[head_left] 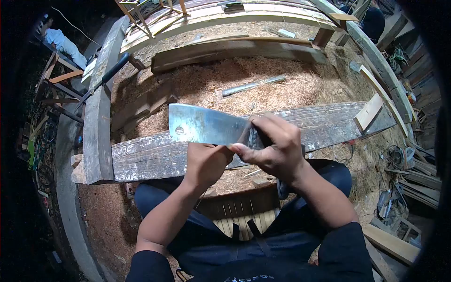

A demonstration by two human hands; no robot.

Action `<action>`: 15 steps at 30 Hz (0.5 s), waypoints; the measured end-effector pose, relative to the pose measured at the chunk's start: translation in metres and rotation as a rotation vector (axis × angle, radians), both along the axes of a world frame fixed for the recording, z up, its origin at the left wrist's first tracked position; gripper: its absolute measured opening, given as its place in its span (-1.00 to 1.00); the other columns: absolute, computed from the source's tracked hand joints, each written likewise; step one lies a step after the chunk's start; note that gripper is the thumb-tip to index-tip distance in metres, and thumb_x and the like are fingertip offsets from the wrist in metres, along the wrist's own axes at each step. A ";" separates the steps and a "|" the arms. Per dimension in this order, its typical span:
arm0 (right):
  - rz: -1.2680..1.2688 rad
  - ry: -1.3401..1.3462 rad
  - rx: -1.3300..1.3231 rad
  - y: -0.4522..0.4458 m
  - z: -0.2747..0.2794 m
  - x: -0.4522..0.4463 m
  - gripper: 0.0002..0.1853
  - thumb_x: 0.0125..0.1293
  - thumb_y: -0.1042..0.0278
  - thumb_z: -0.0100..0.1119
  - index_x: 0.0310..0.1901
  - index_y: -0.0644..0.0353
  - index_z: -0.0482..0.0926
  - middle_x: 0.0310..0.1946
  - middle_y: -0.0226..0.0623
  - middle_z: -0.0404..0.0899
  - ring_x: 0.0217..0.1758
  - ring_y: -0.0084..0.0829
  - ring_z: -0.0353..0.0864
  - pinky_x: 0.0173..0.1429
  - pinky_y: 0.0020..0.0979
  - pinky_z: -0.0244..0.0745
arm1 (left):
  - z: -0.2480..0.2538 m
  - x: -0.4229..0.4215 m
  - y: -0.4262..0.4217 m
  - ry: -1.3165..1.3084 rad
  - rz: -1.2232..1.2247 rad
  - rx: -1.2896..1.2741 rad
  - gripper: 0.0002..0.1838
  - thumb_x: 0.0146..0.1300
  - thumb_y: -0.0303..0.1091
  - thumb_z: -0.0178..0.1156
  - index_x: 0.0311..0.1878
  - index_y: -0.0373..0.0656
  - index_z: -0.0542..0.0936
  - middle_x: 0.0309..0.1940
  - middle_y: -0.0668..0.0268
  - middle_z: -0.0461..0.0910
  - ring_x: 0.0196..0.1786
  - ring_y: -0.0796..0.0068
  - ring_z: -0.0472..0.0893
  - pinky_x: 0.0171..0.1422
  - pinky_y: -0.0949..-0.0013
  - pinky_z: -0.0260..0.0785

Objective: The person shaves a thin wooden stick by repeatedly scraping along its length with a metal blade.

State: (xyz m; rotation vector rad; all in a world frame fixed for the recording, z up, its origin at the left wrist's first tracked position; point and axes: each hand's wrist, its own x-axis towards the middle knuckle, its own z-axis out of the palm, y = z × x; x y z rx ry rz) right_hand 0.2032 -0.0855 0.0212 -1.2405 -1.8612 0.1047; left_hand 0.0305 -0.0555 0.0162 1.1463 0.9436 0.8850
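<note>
1. Landmark: one weathered plank (145,157), lying crosswise in front of the seated person. All positions below refer to it.
2. Blade tool: quantity one. The broad metal blade (204,124) is held over the plank, its wide end directed left. One round mark or hole is visible near that end; which of the two cannot be told.
3. Right hand (277,148): quantity one, over the plank. Thumb and fingers are clamped on the dark handle (253,137) at the blade's narrow end.
4. Left hand (205,163): quantity one, over the plank's near edge, just below the blade as seen. Its fingers are largely hidden by the blade; whether they are apart, together or clamped cannot be told.
5. On the plank, toward its right end: one pale wood piece (369,113).
6. At the plank's left end: one thick beam (97,136), set across it. One black-handled tool (115,69) is at this beam, beyond the plank.
7. Beyond the plank: one narrow strip (253,86) on wood shavings (277,70); farther, one long timber (235,52).
8. Nearer than the plank, between the knees: one slatted wooden item (239,204).
9. Far left beyond the plank: one other person (66,44), in a light-blue top.
</note>
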 end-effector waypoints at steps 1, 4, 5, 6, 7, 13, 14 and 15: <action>-0.017 0.034 -0.051 -0.002 -0.003 -0.002 -0.42 0.09 -0.08 0.55 -0.20 0.38 0.64 -0.45 -0.12 0.58 -0.44 -0.21 0.63 -0.33 -0.28 0.53 | 0.000 0.003 -0.003 -0.076 0.095 0.023 -0.76 0.40 -0.35 0.30 -0.37 -0.31 0.70 -0.60 0.43 0.56 -0.56 0.77 0.42 -0.54 0.58 0.14; -0.022 -0.038 0.048 0.006 -0.003 0.003 -0.41 0.23 -0.26 0.35 -0.27 0.28 0.65 -0.46 -0.19 0.55 -0.48 -0.28 0.63 -0.46 -0.32 0.61 | -0.006 -0.008 0.007 0.011 -0.034 -0.032 -0.77 0.42 -0.39 0.27 -0.37 -0.30 0.67 -0.59 0.45 0.55 -0.57 0.76 0.42 -0.56 0.54 0.14; -0.021 -0.042 0.050 0.005 -0.003 0.002 -0.41 0.23 -0.26 0.35 -0.27 0.28 0.65 -0.46 -0.19 0.55 -0.48 -0.28 0.63 -0.46 -0.32 0.61 | -0.006 -0.005 0.006 -0.025 -0.014 -0.020 -0.77 0.42 -0.40 0.27 -0.37 -0.31 0.67 -0.60 0.45 0.55 -0.57 0.77 0.41 -0.56 0.54 0.14; -0.020 -0.050 0.051 0.003 -0.005 -0.001 -0.40 0.22 -0.27 0.36 -0.27 0.29 0.65 -0.47 -0.18 0.55 -0.49 -0.30 0.63 -0.45 -0.33 0.61 | -0.004 -0.001 0.004 -0.029 -0.014 -0.017 -0.77 0.42 -0.40 0.27 -0.37 -0.31 0.67 -0.60 0.45 0.55 -0.57 0.77 0.41 -0.56 0.54 0.14; -0.019 -0.055 0.051 0.002 -0.008 -0.002 -0.38 0.21 -0.27 0.37 -0.28 0.30 0.65 -0.47 -0.18 0.55 -0.50 -0.31 0.62 -0.45 -0.34 0.62 | 0.000 0.004 0.002 -0.064 0.054 -0.011 -0.77 0.42 -0.40 0.27 -0.37 -0.31 0.67 -0.60 0.45 0.55 -0.58 0.77 0.41 -0.57 0.54 0.14; 0.002 -0.114 0.103 0.004 -0.007 -0.003 -0.44 0.20 -0.23 0.39 -0.28 0.26 0.66 -0.45 -0.20 0.55 -0.46 -0.28 0.63 -0.45 -0.30 0.60 | -0.005 -0.006 0.005 -0.038 -0.057 0.037 -0.81 0.40 -0.42 0.28 -0.33 -0.33 0.69 -0.61 0.48 0.54 -0.57 0.78 0.41 -0.56 0.54 0.15; -0.010 -0.046 0.045 0.002 -0.006 -0.004 -0.49 0.21 -0.19 0.40 -0.28 0.22 0.67 -0.46 -0.20 0.54 -0.46 -0.29 0.61 -0.47 -0.29 0.56 | -0.004 -0.004 0.004 -0.037 -0.011 0.009 -0.79 0.40 -0.41 0.28 -0.35 -0.33 0.69 -0.62 0.49 0.53 -0.58 0.79 0.40 -0.56 0.54 0.14; -0.012 -0.041 0.043 0.002 -0.005 -0.003 -0.49 0.21 -0.19 0.40 -0.28 0.22 0.67 -0.46 -0.20 0.54 -0.46 -0.29 0.61 -0.47 -0.29 0.56 | -0.002 -0.004 0.003 -0.033 0.036 -0.021 -0.77 0.41 -0.39 0.28 -0.37 -0.32 0.68 -0.62 0.49 0.52 -0.58 0.79 0.39 -0.57 0.54 0.13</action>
